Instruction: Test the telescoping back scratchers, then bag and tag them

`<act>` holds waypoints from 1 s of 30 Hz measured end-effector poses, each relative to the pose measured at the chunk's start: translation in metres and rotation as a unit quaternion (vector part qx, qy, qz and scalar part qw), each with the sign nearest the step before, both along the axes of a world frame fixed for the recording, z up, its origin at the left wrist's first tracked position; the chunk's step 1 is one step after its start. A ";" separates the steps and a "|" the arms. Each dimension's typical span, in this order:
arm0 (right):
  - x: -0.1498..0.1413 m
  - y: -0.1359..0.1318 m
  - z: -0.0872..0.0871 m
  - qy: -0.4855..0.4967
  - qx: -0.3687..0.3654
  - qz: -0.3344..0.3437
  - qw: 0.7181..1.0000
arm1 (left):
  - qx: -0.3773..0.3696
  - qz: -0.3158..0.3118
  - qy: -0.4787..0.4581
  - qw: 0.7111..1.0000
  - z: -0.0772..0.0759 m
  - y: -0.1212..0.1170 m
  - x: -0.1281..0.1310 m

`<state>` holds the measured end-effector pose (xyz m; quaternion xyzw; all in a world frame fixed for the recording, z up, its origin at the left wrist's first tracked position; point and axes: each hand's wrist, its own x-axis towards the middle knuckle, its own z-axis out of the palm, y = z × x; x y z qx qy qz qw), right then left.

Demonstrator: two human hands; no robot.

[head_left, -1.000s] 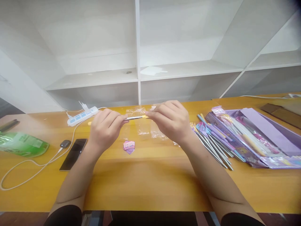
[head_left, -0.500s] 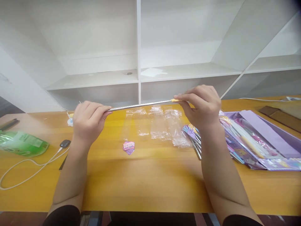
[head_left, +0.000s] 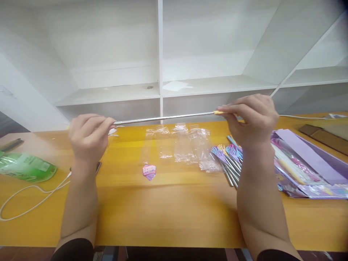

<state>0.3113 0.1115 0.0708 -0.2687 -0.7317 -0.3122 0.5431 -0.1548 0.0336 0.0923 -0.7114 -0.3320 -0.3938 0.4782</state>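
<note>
A thin silver telescopic back scratcher (head_left: 163,117) is stretched level between my hands, above the back of the table. My left hand (head_left: 91,136) is closed in a pinch round its left part, and a speck of yellow shows at the far side of that hand. On the right, the fingertips of my right hand (head_left: 251,117) pinch its yellow end. Below my right hand lies a fanned pile of similar back scratchers (head_left: 227,156) with purple, yellow and blue hand-shaped heads. Several clear plastic bags (head_left: 185,145) lie under the rod, and a small stack of pink-purple cards (head_left: 149,171) sits nearer me.
A purple box (head_left: 318,170) with packaged items stands at the right. To the left are a green pouch (head_left: 29,167) and a white cable (head_left: 35,188). White shelving (head_left: 160,54) rises behind the wooden table (head_left: 168,214). A brown flat item (head_left: 323,137) lies far right.
My hands have moved apart, the left one leftward and the right one rightward. A longer stretch of the silver rod now shows between them, and more of the scratcher pile is uncovered.
</note>
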 end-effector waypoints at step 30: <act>0.130 0.039 -0.015 0.194 -0.077 -0.140 0.968 | -0.017 0.086 -0.060 0.994 0.000 0.010 -0.067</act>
